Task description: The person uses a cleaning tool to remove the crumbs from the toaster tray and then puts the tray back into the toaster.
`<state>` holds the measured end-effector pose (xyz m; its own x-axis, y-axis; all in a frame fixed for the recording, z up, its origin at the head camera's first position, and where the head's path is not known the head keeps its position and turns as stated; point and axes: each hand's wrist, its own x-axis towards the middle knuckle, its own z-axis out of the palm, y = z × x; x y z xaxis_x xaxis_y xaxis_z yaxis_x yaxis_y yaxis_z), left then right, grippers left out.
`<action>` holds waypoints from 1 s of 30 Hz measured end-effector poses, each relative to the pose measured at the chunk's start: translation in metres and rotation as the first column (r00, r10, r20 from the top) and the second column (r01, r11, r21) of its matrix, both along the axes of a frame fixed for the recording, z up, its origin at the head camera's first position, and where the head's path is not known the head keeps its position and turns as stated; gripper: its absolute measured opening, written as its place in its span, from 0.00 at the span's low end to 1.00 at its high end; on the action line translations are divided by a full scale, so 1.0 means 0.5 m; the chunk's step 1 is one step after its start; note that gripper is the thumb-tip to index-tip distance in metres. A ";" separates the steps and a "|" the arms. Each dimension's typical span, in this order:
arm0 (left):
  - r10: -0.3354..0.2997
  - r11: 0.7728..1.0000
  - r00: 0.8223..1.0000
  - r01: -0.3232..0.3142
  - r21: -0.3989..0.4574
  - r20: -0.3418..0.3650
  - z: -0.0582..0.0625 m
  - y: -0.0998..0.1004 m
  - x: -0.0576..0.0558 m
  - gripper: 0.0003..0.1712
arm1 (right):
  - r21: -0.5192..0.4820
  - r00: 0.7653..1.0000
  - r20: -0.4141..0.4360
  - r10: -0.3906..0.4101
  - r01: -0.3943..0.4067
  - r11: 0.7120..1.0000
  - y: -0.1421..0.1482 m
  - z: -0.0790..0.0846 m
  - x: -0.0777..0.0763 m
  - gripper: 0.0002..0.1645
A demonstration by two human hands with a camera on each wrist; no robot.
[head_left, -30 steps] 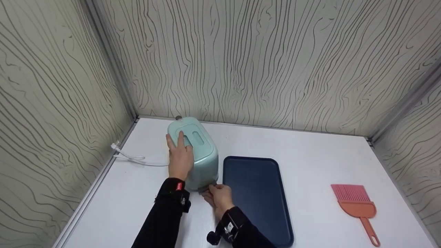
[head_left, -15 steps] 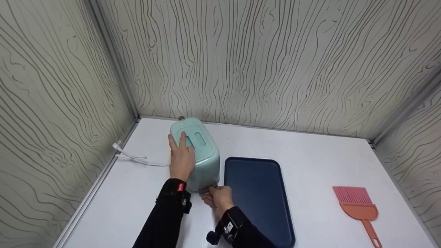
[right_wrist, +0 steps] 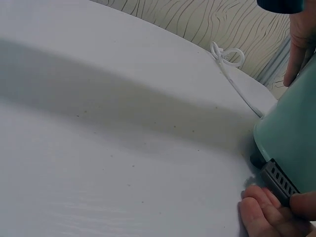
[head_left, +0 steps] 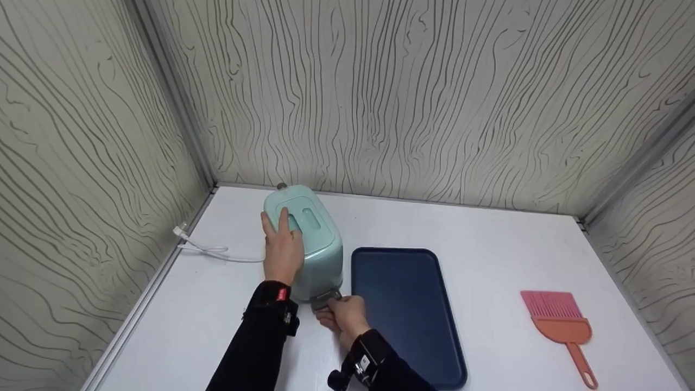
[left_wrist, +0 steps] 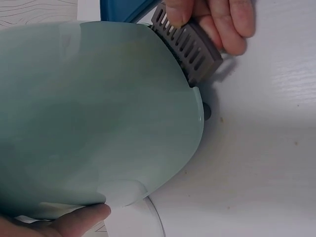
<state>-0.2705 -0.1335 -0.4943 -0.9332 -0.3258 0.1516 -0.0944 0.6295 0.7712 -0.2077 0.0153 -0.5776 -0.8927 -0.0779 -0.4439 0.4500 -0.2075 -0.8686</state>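
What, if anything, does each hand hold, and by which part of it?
The right hand pinches the grey slotted piece near its right end in the head view. The left hand only rests on top of the mint-green appliance.

Pinched by the right hand [head_left: 347, 316], the grille [left_wrist: 190, 49] looks like matt, hard plastic. Under the left hand [head_left: 283, 251], the toaster [head_left: 321, 271] has a smooth, glossy shell; just left of that hand, the cord [head_left: 239, 259] looks like smooth plastic. Right of the pinch, the tray [head_left: 402, 304] looks like matt plastic, and well beyond it the brush [head_left: 564, 326] looks like plastic too. Below both hands, the table [head_left: 499, 255] is smooth, with a faint sheen. Beyond them, the wall [head_left: 380, 98] shows a matt wood-grain print.
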 end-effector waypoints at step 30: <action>0.012 1.000 0.998 -0.013 0.013 0.057 0.006 0.000 -0.002 0.35 | -0.001 1.000 0.001 0.019 -0.019 1.000 0.021 -0.006 0.022 0.11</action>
